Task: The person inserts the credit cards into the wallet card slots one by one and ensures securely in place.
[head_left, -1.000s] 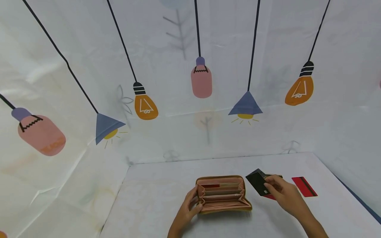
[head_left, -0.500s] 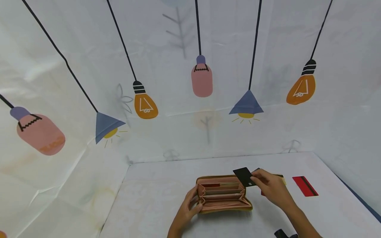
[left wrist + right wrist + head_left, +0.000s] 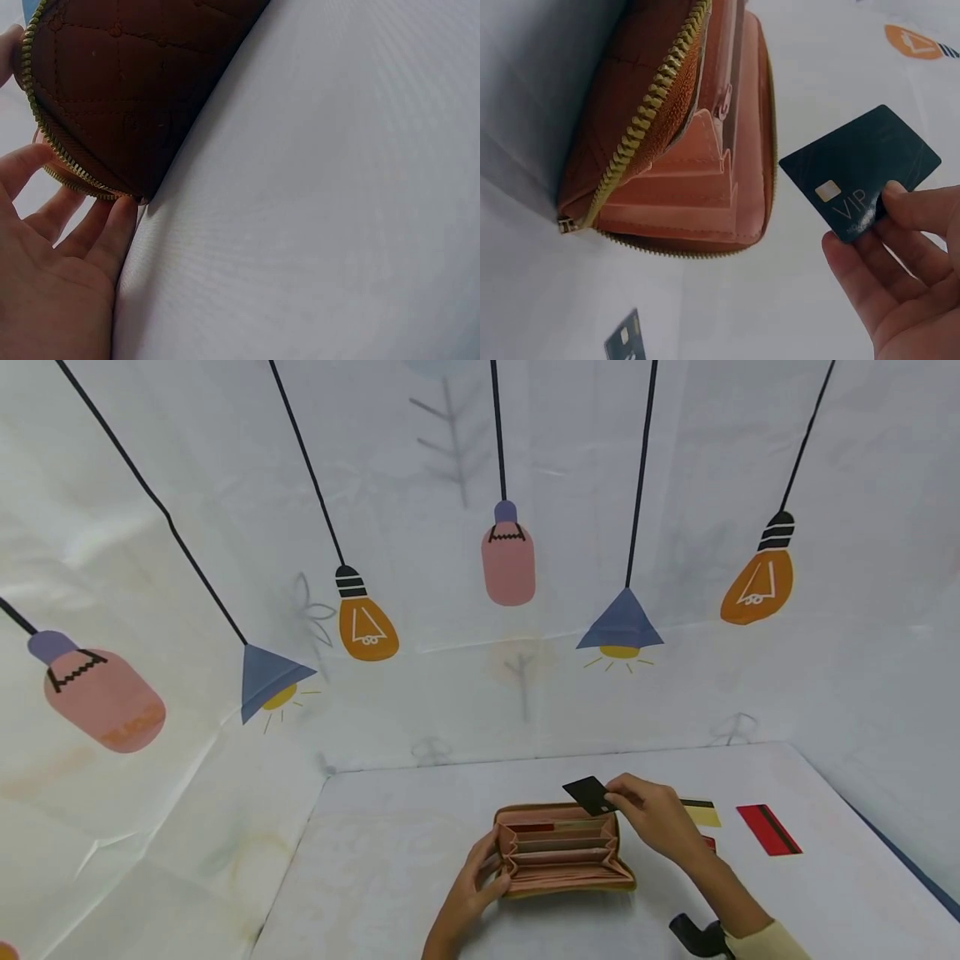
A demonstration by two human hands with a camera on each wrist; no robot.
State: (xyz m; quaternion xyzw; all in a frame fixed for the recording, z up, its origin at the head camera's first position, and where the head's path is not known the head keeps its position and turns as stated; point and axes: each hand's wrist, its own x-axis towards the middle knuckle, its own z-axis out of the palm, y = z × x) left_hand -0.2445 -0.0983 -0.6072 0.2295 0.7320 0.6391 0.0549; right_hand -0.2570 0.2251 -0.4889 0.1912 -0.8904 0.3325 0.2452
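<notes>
An open zip-around wallet point(image 3: 562, 878), pink inside with several pleated compartments, stands on the white table. My left hand point(image 3: 467, 893) grips its left end; in the left wrist view the fingers lie at the brass zip on the brown quilted wallet point(image 3: 127, 97). Between thumb and fingers my right hand point(image 3: 660, 822) pinches a dark bank card point(image 3: 587, 795) above the wallet's back right corner. "VIP" and a chip show on that dark card point(image 3: 862, 169) in the right wrist view, where it is apart from the wallet. A red card's edge shows in a wallet slot.
Right of the wallet lie a yellow card point(image 3: 701, 814), a red card point(image 3: 709, 842) partly hidden by the right arm, and a red card with a dark stripe point(image 3: 769, 830). A black device point(image 3: 697, 937) sits by the right wrist. Behind stands a white wall covering point(image 3: 450, 710) with printed lamps.
My right hand has carried the dark card leftward, from over the other cards to the wallet's back right corner, uncovering the yellow card. The left hand and wallet have stayed put.
</notes>
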